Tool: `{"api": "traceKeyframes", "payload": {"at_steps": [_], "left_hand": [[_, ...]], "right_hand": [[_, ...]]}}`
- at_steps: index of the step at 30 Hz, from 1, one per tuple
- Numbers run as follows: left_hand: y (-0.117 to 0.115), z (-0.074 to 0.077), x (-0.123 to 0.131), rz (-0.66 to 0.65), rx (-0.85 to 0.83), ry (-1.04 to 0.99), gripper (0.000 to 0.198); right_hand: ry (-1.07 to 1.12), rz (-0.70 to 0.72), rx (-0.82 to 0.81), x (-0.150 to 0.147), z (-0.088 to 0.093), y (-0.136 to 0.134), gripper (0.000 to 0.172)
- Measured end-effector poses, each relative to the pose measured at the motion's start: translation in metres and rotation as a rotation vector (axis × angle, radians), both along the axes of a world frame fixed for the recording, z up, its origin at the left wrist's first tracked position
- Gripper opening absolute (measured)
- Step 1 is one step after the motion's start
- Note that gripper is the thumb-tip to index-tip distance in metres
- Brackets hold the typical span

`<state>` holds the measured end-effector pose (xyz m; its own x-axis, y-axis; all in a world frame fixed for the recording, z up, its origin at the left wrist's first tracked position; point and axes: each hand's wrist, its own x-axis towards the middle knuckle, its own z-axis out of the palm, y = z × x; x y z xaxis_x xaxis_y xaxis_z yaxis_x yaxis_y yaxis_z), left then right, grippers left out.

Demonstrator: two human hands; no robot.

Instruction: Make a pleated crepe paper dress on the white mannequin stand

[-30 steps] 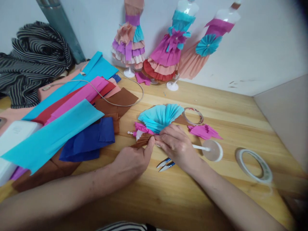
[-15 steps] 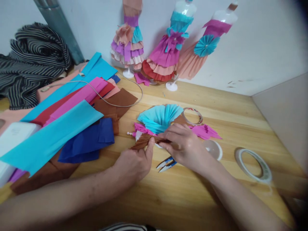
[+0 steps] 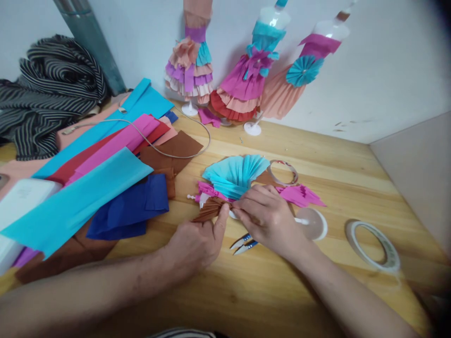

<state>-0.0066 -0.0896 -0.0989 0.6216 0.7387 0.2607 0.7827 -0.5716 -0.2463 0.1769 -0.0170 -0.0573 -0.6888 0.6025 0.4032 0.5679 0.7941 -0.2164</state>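
My left hand (image 3: pixel 195 241) presses a pleated brown crepe paper piece (image 3: pixel 210 208) with its extended index finger, the other fingers curled around its lower edge. At the right end of that piece, my right hand (image 3: pixel 266 213) pinches the gathered brown paper between thumb and fingertips. The brown paper lies against a small form wrapped in pink crepe paper (image 3: pixel 210 188), partly hidden. Behind it fans out a pleated light blue crepe paper (image 3: pixel 236 173). Thread snips (image 3: pixel 244 245) with blue handles rest just below my right hand, partly covered by it.
Three paper-dressed stand figures, one with a pink skirt (image 3: pixel 243 80), are along the wall. Crepe sheets, including a blue strip (image 3: pixel 81 197), and a cable (image 3: pixel 158 149) spread at left. A white tape roll (image 3: pixel 373 246), a thinner tape roll (image 3: pixel 283 172) and a clear round base (image 3: pixel 313 224) lie right.
My right hand has shifted slightly left and down along the brown paper, uncovering more of the clear round base. My left index finger stays on the pleats. The whole view has moved slightly.
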Motion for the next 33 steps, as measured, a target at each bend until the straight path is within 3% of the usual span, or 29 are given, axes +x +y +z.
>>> {"api": "traceKeyframes", "payload": {"at_steps": [13, 20, 22, 28, 33], "left_hand": [[-0.001, 0.001, -0.002, -0.014, -0.021, -0.008, 0.053], [-0.002, 0.006, -0.006, -0.093, 0.087, 0.009, 0.048], [-0.003, 0.007, -0.006, -0.136, 0.099, -0.015, 0.052], [-0.006, 0.009, -0.004, -0.191, 0.026, -0.08, 0.052], [-0.002, 0.002, -0.001, -0.13, -0.018, -0.068, 0.049]], "right_hand": [[0.178, -0.01, -0.421, -0.005, 0.008, -0.001, 0.018], [0.091, 0.155, -0.44, 0.002, 0.015, 0.004, 0.016], [0.086, 0.189, -0.391, 0.003, 0.014, 0.005, 0.015], [-0.017, 0.097, 0.007, 0.003, 0.004, 0.004, 0.018], [-0.047, 0.062, 0.063, 0.0, -0.002, 0.002, 0.019]]}}
